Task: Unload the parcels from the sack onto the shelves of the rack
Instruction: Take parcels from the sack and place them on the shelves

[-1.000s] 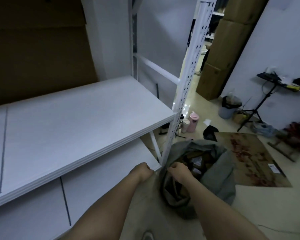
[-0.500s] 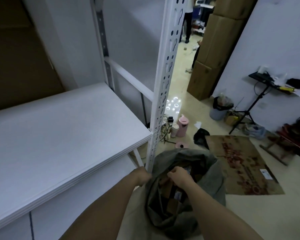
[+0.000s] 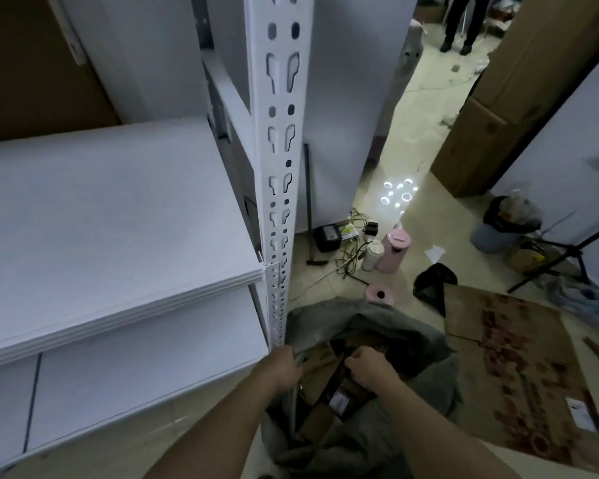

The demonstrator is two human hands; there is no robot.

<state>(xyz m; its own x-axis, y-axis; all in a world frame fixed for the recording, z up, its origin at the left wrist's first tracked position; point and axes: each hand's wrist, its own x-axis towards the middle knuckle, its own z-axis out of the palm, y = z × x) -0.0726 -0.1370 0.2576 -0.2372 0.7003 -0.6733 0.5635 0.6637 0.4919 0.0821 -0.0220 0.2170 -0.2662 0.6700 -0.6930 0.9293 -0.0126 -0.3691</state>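
Observation:
A grey sack point(image 3: 363, 321) stands open on the floor beside the rack's white perforated post point(image 3: 281, 167). Inside it lie several brown cardboard parcels point(image 3: 320, 371). My left hand point(image 3: 284, 366) grips the sack's near left rim and holds the mouth apart. My right hand point(image 3: 369, 366) is down inside the mouth, fingers curled on a parcel whose shape is mostly hidden. The rack's upper white shelf point(image 3: 118, 209) and the lower shelf point(image 3: 135, 368) fill the left side and carry nothing.
On the floor behind the sack stand a pink jug point(image 3: 393, 250), a pink lid point(image 3: 379, 292), cables and a black bag point(image 3: 433, 281). A flattened cardboard sheet point(image 3: 519, 368) lies at right. Tall cartons point(image 3: 491, 115) and a bin point(image 3: 498, 226) stand further back.
My view has closed in on the rack's post and the sack. My right hand has gone deeper into the sack's mouth; my left hand keeps its grip on the rim.

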